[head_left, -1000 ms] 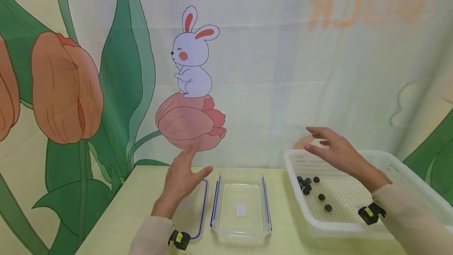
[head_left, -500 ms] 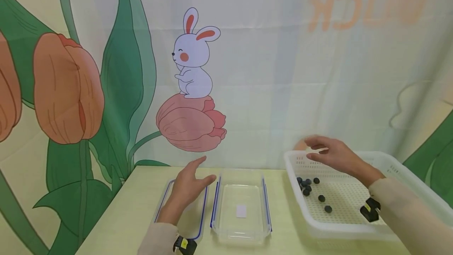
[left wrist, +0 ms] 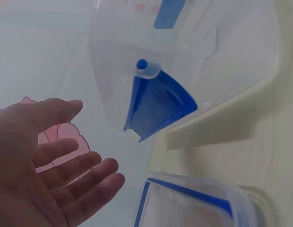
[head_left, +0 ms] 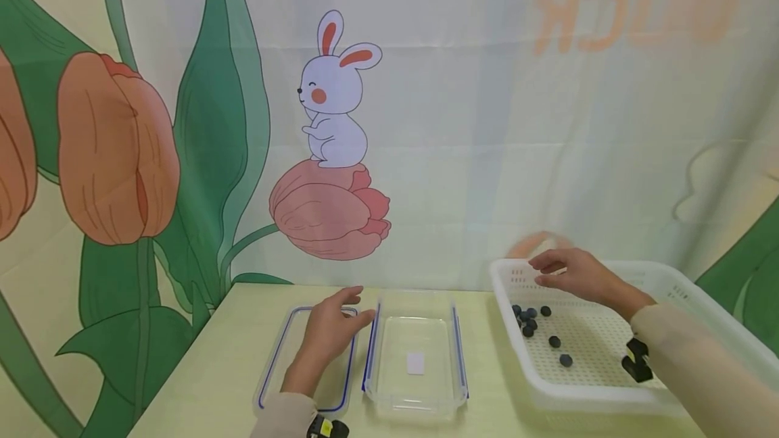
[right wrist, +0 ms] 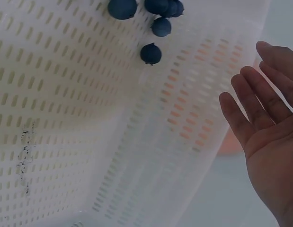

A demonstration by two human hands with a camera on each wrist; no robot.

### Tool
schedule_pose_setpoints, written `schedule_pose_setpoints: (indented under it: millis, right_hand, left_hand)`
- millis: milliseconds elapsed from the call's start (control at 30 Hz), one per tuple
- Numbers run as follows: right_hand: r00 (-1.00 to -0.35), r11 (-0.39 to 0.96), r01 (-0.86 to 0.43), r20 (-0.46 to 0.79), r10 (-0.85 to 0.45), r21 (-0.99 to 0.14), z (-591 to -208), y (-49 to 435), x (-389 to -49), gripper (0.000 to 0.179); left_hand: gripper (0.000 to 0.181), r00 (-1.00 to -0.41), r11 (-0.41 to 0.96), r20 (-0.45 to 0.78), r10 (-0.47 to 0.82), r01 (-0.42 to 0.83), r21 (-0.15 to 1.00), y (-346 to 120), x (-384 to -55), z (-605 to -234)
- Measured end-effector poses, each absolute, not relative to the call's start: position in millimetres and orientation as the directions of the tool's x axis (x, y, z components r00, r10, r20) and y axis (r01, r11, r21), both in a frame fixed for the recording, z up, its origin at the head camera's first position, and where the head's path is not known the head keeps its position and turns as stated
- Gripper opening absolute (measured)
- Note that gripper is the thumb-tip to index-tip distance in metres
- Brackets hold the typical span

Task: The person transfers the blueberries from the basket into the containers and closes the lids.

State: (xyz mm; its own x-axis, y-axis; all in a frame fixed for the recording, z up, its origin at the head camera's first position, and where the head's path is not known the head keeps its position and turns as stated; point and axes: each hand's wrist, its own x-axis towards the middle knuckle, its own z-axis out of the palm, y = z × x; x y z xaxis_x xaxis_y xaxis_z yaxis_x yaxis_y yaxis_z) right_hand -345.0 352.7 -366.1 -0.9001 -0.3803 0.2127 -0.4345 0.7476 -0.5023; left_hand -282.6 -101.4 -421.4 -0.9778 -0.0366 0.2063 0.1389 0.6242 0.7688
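Note:
My left hand (head_left: 331, 330) hovers above the clear blue-rimmed lid (head_left: 282, 350), beside the clear plastic container (head_left: 416, 391); its fingers are relaxed and hold nothing. In the left wrist view, thumb and fingers of the left hand (left wrist: 56, 161) are spread apart, near the container's blue side latch (left wrist: 160, 101). My right hand (head_left: 581, 277) hangs over the far part of the white perforated basket (head_left: 529, 370), fingers loosely bent around nothing. Several blueberries (head_left: 554, 342) lie on the basket's floor, mostly along its left side. In the right wrist view one blueberry (right wrist: 150, 54) rests near the basket wall.
Lid, container and basket stand side by side on a pale yellow table (head_left: 201, 384). A small white label (head_left: 416, 363) shows on the container's bottom. Behind the table hangs a curtain (head_left: 438, 154) printed with tulips and a rabbit.
My left hand has come down and slightly right, from in front of the printed tulip to above the lid. The right hand has lowered a little over the basket. The berries stay put.

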Motion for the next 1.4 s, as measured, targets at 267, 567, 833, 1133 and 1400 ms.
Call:
schedule_pose_setpoints:
  millis: [267, 567, 833, 1133, 1400]
  right_hand:
    - [-0.916, 0.747, -0.385, 0.121, -0.383, -0.542, -383.9, 362.6, -356.9, 0.030]
    - [-0.918, 0.779, -0.365, 0.060, -0.391, -0.511, -398.9, 370.2, -358.2, 0.020]
    - [-0.901, 0.775, -0.395, 0.043, -0.432, -0.493, -410.9, 370.8, -357.1, 0.014]
    - [-0.880, 0.794, -0.431, 0.008, -0.474, -0.428, -415.8, 369.9, -361.5, 0.014]
    - [-0.868, 0.792, -0.458, 0.008, -0.497, -0.403, -418.4, 371.4, -361.3, 0.010]
  left_hand:
    - [0.044, -0.985, 0.618, 0.167, -0.042, 0.106, 0.779, -98.9, -283.4, -424.9]
    - [0.041, -0.994, 0.508, 0.105, -0.002, 0.089, 0.857, -96.5, -281.8, -428.2]
    - [0.039, -0.996, 0.477, 0.090, 0.024, 0.091, 0.874, -94.3, -280.7, -428.5]
    - [0.039, -0.996, 0.428, 0.081, 0.032, 0.087, 0.900, -93.1, -281.5, -430.8]
    - [0.039, -0.998, 0.378, 0.056, 0.018, 0.059, 0.924, -90.5, -278.7, -428.2]
